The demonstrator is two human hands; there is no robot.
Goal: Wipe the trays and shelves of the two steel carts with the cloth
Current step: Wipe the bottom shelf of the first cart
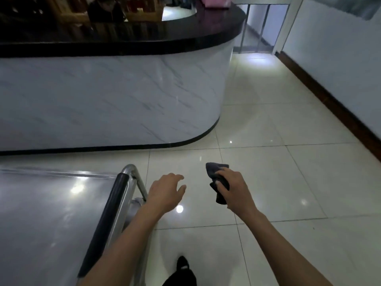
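A curved counter with a white marble-patterned front [115, 100] and a glossy black top [123, 36] fills the upper left. To its right and in front of it spreads a glossy cream tiled floor [268, 162], catching bright light spots. Beyond the counter's rounded end stands a glass door in a metal frame [259, 27]. Right of the counter, a white wall [340, 65] runs along a dark brown skirting board [329, 100].

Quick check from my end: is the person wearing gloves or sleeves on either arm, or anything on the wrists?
No. The left hand and right hand are both bare, without gloves. Both forearms are uncovered as far as the picture's lower edge, so no sleeve shows. No watch, band or ring is visible on either wrist or hand.
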